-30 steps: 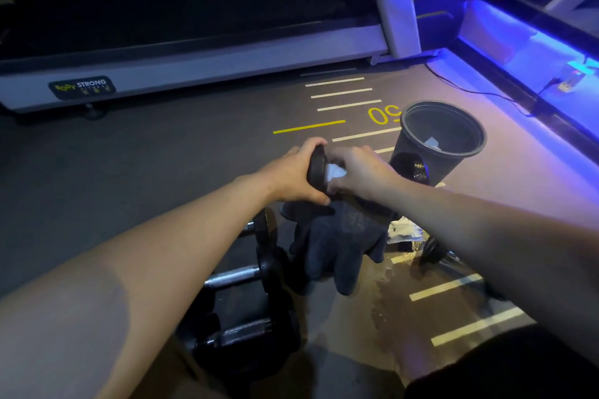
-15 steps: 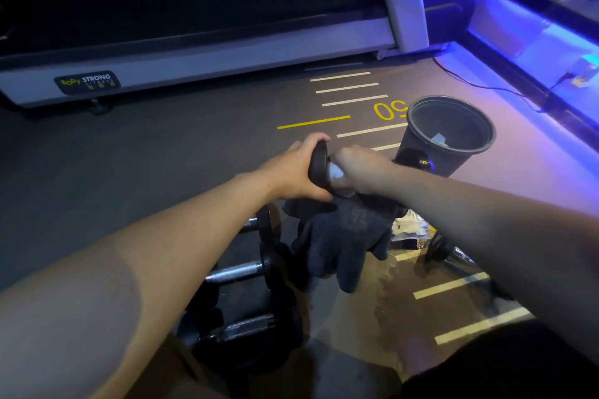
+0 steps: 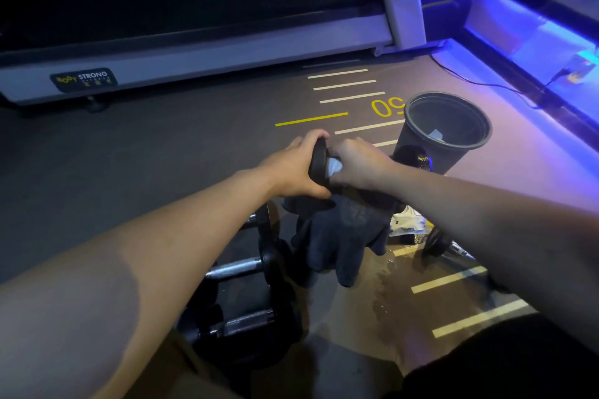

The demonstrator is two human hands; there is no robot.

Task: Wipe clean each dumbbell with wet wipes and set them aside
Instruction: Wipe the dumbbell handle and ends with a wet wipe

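Both hands are up together around one dumbbell [image 3: 319, 160] held off the floor, roughly at 12 o'clock from the person's body. The left hand [image 3: 291, 168] is wrapped over the near weight head, thumb underneath, fingers curled over the top edge, and my guess is that it's there to keep the thing from rolling while the other hand works. The right hand [image 3: 359, 163] is closed around the handle with a white wet wipe [image 3: 335, 167] bunched under the fingers, so it looks like the bar is getting scrubbed right now. The far head [image 3: 411, 157] pokes out past the right wrist.

Just under the hands, at about 6 o'clock from them, a dark cloth [image 3: 337, 236] hangs down. I can't tell what's holding it, maybe it's draped over something or pinched with the dumbbell.

Further out: at 7 o'clock from the hands a bunch of other dumbbells [image 3: 246, 269] sit side by side on the floor [image 3: 162, 155], can't say if those are done or waiting. At 4 o'clock there's a pack of wipes [image 3: 406, 222] and another dumbbell [image 3: 436, 241] near it. At 2 o'clock a black bin [image 3: 418, 139] with a used wipe inside, close enough to just toss into. The treadmill [image 3: 194, 58] runs across the back at 11 o'clock.
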